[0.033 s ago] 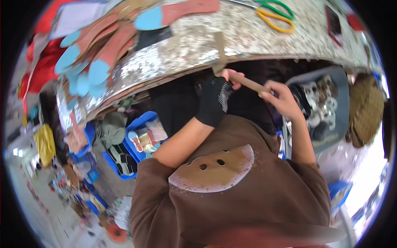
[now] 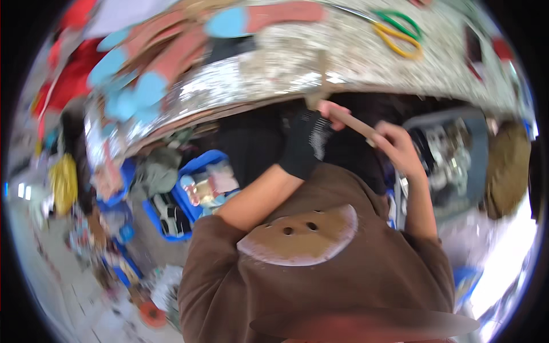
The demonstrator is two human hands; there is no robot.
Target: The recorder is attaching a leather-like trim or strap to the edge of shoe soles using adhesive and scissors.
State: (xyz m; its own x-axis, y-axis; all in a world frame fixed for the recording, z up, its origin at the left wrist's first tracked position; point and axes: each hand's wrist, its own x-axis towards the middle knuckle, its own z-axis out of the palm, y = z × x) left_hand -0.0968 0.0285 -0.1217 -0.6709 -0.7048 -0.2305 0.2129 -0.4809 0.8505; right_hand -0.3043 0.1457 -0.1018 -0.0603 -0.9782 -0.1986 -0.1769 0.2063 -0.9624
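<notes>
A long tan strip (image 2: 353, 124) stretches between my hands at the front edge of the table. My left hand (image 2: 311, 131), in a black glove with bare fingertips, is closed on the strip where it bends. From there another tan length (image 2: 323, 71) runs up over the table edge; I cannot make out whether it is the same piece. My right hand (image 2: 398, 147), bare, pinches the strip's other end between thumb and fingers. Blur hides the fine detail of both grips.
Pink-and-blue insole-shaped pieces (image 2: 151, 83) lie piled on the table's left. Scissors with green and yellow handles (image 2: 397, 43) and a dark phone-like object (image 2: 473, 48) lie at the right. Below are a grey bin (image 2: 474, 166) of rings and a blue bin (image 2: 214, 159).
The whole view has shifted, so the table and its contents appear farther right, with more blur. Both hands keep their hold on the strip.
</notes>
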